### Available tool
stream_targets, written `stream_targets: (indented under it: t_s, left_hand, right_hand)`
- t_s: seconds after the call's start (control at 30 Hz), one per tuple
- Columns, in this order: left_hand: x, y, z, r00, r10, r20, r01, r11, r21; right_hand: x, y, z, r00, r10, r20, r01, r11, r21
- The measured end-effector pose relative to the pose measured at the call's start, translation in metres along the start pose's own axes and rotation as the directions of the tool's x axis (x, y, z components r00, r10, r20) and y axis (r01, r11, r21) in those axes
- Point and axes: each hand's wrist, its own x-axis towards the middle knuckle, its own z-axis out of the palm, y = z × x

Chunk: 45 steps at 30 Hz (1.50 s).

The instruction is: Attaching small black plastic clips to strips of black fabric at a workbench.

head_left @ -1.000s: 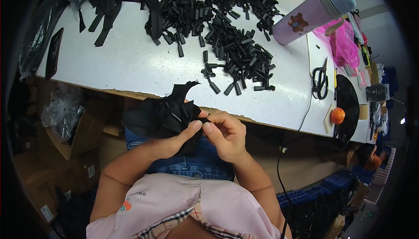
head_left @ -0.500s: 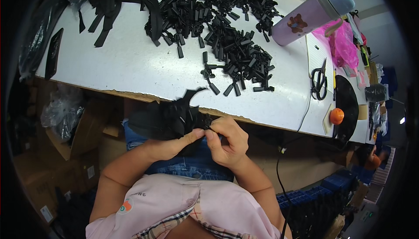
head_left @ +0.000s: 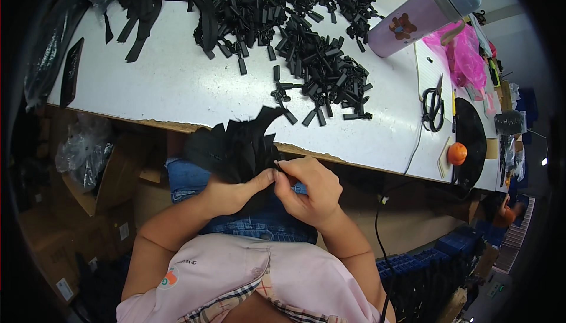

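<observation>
My left hand [head_left: 239, 194] is closed round a bundle of black zipper strips [head_left: 239, 146], held over my lap just off the table's front edge. The loose ends of the strips fan out up and to the left, some reaching over the edge. My right hand [head_left: 311, 190] meets the left thumb at the bundle's right side, its thumb and forefinger pinched together. What lies in that pinch is too small and covered to make out. Beyond the hands, a heap of black zipper sliders with long pull tabs [head_left: 324, 75] spreads across the white table [head_left: 159, 90].
More black strips [head_left: 141, 22] lie at the far left, near a dark phone-like slab [head_left: 72, 72]. On the right are a lilac bottle [head_left: 407, 25], black scissors [head_left: 433, 107], a pink plastic bag [head_left: 466, 54] and an orange round object [head_left: 457, 153]. Cardboard boxes [head_left: 109, 175] stand below left.
The strip bundle has tilted up and right, its ends now reaching farther over the table edge. My right hand has shifted slightly, still pinched beside the left thumb.
</observation>
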Motion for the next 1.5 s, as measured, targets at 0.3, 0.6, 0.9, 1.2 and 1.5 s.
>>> stream_targets:
  t_s: [0.3, 0.6, 0.9, 1.2, 1.5]
  left_hand:
    - [0.004, 0.004, -0.002, 0.997, 0.057, 0.051, -0.065, 0.986, 0.151]
    - [0.008, 0.020, -0.014, 0.907, 0.393, 0.150, -0.420, 0.829, 0.370]
    - [0.013, 0.013, -0.017, 0.987, -0.161, 0.021, 0.161, 0.963, -0.214]
    - [0.012, 0.003, -0.020, 0.979, -0.091, 0.181, 0.136, 0.958, -0.252]
    - [0.011, 0.004, -0.012, 0.990, 0.140, -0.035, -0.142, 0.988, -0.067]
  right_hand:
    - [0.004, -0.002, -0.008, 0.991, 0.120, 0.066, -0.129, 0.980, 0.154]
    - [0.013, -0.004, -0.013, 0.982, 0.109, 0.153, -0.151, 0.942, 0.298]
    - [0.004, 0.001, 0.005, 0.999, 0.043, -0.021, -0.043, 0.999, 0.029]
    - [0.008, 0.005, 0.000, 0.991, -0.057, 0.124, 0.059, 0.998, -0.011]
    - [0.002, -0.001, 0.005, 0.914, 0.368, 0.172, -0.405, 0.790, 0.460]
